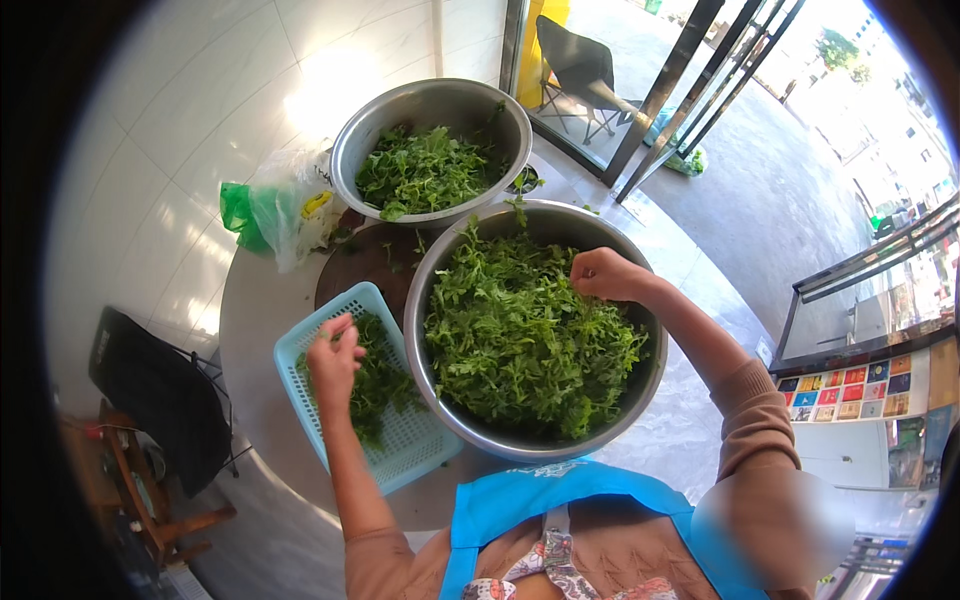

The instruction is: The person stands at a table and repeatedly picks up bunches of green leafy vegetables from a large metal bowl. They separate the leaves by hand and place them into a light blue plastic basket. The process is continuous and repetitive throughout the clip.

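Note:
A large steel basin [420, 337] in front of me is heaped with leafy greens [517, 330]. My right hand [609, 274] is at the upper right of that heap, its fingers curled against the leaves; whether it grips any is not clear. Over the left part of a light blue plastic basket [416, 450] is my left hand [335, 356], slightly blurred, fingers bent and apart, with nothing plainly in it. Loose greens [375, 375] lie in the basket below it. Farther off, a second steel basin [345, 150] holds more greens [424, 171].
Everything stands on a round table [255, 360] with a dark brown centre [375, 262]. Plastic bags [281, 206] lie at its far left edge, and a small bowl [527, 180] is between the basins. A black folding chair [161, 397] stands at left; a glass door [652, 97] is beyond.

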`<state>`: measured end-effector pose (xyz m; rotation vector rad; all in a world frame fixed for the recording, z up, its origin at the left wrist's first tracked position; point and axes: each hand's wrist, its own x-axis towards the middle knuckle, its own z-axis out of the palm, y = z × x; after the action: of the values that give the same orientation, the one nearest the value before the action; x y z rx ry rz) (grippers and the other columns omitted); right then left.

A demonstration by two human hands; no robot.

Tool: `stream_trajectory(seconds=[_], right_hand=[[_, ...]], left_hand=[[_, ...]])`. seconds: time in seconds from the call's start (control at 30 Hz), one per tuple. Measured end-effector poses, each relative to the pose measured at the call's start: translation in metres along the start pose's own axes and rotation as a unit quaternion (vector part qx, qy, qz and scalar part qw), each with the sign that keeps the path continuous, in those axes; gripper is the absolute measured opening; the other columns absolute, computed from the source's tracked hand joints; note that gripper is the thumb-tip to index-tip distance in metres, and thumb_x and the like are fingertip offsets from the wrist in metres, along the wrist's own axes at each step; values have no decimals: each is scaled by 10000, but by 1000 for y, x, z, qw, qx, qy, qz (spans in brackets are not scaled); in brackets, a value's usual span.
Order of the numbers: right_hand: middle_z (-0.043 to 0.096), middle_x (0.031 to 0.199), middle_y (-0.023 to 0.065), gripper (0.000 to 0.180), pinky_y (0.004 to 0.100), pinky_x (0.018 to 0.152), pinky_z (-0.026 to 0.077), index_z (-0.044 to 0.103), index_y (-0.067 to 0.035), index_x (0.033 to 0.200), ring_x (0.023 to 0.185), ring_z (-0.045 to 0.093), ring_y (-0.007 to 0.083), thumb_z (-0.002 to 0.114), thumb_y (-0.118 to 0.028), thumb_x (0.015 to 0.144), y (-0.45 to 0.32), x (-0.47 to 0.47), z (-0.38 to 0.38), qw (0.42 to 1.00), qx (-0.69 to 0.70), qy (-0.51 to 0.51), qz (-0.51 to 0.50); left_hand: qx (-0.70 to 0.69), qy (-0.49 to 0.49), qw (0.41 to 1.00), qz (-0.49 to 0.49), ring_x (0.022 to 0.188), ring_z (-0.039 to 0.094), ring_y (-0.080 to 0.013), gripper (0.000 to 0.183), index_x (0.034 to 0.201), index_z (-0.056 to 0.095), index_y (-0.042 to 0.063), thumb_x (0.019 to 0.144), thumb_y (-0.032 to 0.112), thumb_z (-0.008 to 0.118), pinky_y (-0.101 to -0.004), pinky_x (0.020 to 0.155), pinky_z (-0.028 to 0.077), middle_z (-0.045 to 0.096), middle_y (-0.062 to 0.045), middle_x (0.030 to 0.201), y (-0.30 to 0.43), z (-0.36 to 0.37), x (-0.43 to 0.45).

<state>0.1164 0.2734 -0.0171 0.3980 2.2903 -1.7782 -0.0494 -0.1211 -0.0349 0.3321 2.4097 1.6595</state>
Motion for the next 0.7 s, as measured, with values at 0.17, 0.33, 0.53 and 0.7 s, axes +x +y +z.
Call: stream_trajectory(seconds=[0.17,0.33,0.53,0.7], right_hand=[[568,721,24,81,223,511,459,547,-9,849,587,541,88,571,-67,798,-33,-7,16,999,53,9,8],[578,728,27,79,226,528,475,554,-6,843,617,557,89,579,-71,807,-40,13,41,997,12,-43,-67],[590,704,30,93,230,521,465,579,-7,842,596,562,89,581,-93,806,-55,23,46,995,-39,6,-95],[586,639,54,96,256,498,460,589,0,791,541,584,118,554,-90,787,-106,20,45,967,-214,-114,-84]], left_hand=[[-111,-142,984,4,631,611,-101,222,1022,617,39,862,185,567,-195,478,457,649,-72,919,56,77,-11],[-320,-296,899,-27,593,590,-104,210,988,585,2,855,165,589,-203,451,440,630,-68,847,97,130,-37],[-311,-326,891,-58,507,514,-69,103,864,590,36,835,132,617,-195,430,376,572,1,663,102,139,-23],[-223,-257,935,98,558,473,-34,81,785,597,32,807,101,633,-196,490,358,559,18,646,83,140,-15]])
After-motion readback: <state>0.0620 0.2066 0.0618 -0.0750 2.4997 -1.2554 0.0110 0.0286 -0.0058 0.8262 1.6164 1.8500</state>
